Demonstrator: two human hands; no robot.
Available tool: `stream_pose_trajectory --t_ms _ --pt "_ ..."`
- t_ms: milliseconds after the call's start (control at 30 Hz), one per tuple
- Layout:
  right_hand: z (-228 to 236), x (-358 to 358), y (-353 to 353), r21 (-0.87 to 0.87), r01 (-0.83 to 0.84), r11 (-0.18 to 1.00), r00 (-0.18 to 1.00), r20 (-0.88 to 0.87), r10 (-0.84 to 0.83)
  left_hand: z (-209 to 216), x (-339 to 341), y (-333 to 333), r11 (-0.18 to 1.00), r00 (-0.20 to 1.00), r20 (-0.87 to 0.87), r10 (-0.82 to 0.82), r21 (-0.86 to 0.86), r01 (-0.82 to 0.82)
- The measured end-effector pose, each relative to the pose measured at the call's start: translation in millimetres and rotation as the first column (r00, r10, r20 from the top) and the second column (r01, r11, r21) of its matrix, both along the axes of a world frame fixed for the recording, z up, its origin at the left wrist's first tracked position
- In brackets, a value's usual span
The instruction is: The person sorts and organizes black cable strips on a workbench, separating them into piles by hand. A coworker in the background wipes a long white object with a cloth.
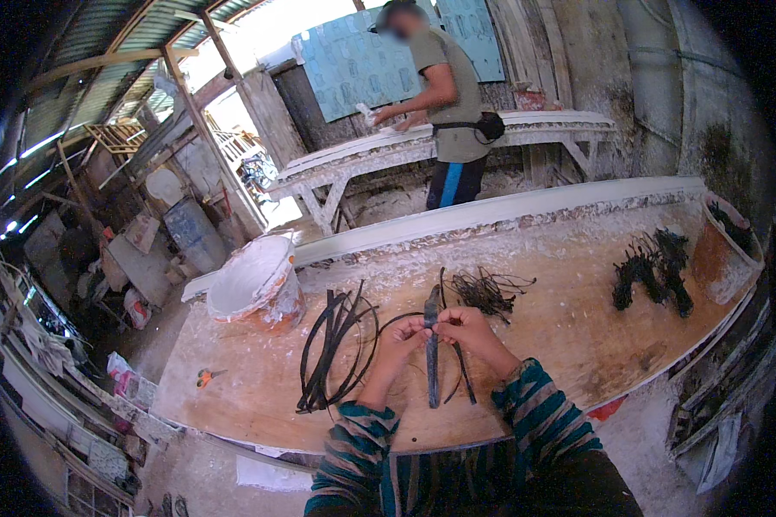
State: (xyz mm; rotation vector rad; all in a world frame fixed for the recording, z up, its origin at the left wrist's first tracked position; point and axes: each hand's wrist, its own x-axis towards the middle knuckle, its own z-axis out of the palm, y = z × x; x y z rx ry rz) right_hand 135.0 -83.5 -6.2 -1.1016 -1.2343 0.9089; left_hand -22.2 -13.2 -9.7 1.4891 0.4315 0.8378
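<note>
Over the middle of the plywood table, my left hand (pixel 403 336) and my right hand (pixel 474 331) are close together, fingertips pinched on a flat black strip (pixel 433 369). The strip looks like rubber; it stands up above my fingers and its lower end hangs toward me. Another thin black strip (pixel 466 379) lies by my right hand. To the left of my left hand rests a bundle of long, curved black strips (pixel 329 353). Just beyond my right hand is a pile of thin black strips (pixel 490 291), some with what look like knots.
A white-crusted bucket (pixel 259 289) stands at the table's left, with orange-handled scissors (pixel 207 377) nearer me. Dark bunches (pixel 653 271) and an orange-brown bucket (pixel 724 254) are at the right. A long white moulding (pixel 491 215) borders the far edge. Beyond, a person (pixel 453 95) works at another bench.
</note>
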Motion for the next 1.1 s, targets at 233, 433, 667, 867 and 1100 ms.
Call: stream_pose_trajectory --t_ms 233,433,667,867,1100 --pt "0.9 -6.2 -4.4 0.024 0.183 0.983 0.971 0.153 -0.184 -7.5 2.6 -0.6 0.992 0.997 -0.033 0.068 0.107 -0.065" --pt "0.3 -8.0 -5.3 0.122 0.222 0.967 0.921 0.3 -0.249 -7.4 4.5 -4.6 0.977 0.99 -0.077 0.114 0.19 -0.098" --pt "-4.9 -9.8 -3.8 0.186 0.24 0.953 0.905 0.313 -0.289 -1.1 5.7 -10.1 0.984 0.996 -0.06 0.061 0.172 -0.05" --pt "-5.2 -9.9 -2.9 0.171 0.282 0.944 0.896 0.304 -0.323 -0.2 5.5 -12.3 0.988 0.995 -0.086 0.05 0.148 -0.037" --pt "-7.2 -2.3 1.2 0.079 0.35 0.933 0.864 0.357 -0.355 2.1 -7.5 -4.2 0.963 0.988 0.156 -0.023 -0.263 0.063"
